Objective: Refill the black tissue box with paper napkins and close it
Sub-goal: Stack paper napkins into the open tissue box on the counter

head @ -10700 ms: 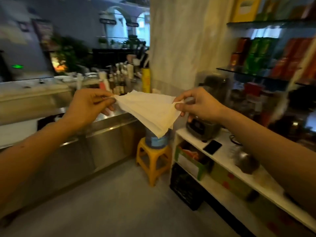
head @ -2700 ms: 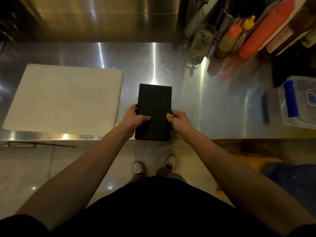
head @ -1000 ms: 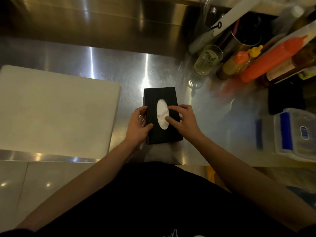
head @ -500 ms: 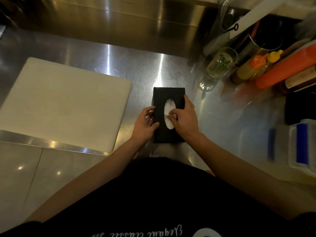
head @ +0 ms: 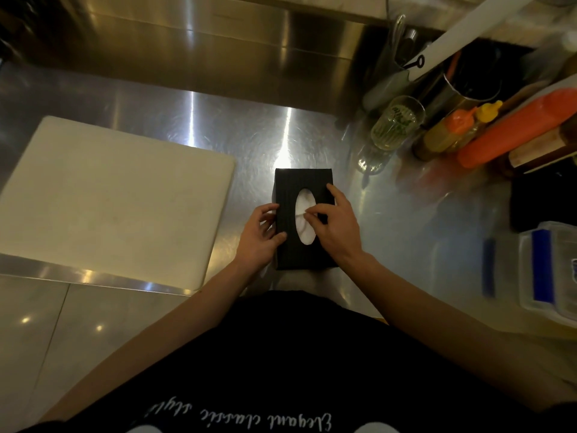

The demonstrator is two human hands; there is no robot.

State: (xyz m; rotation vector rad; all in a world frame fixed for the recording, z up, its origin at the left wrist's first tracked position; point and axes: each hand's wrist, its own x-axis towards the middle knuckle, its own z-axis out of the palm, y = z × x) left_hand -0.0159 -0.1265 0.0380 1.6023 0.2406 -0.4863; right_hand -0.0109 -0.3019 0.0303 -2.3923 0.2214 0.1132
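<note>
With the black tissue box (head: 303, 218) on the steel counter (head: 390, 232), left hand (head: 260, 234) cupping its side, the right hand (head: 334, 225) pinches the napkin (head: 303, 220) through the slot, where a hard tug could tear it.

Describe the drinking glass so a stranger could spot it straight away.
Start at the steel counter and go to the cluster of bottles at its back right. The glass stands at the cluster's left edge, just left of the small orange-capped bottle. It alone is clear, ribbed and open-topped, with green print.
</note>
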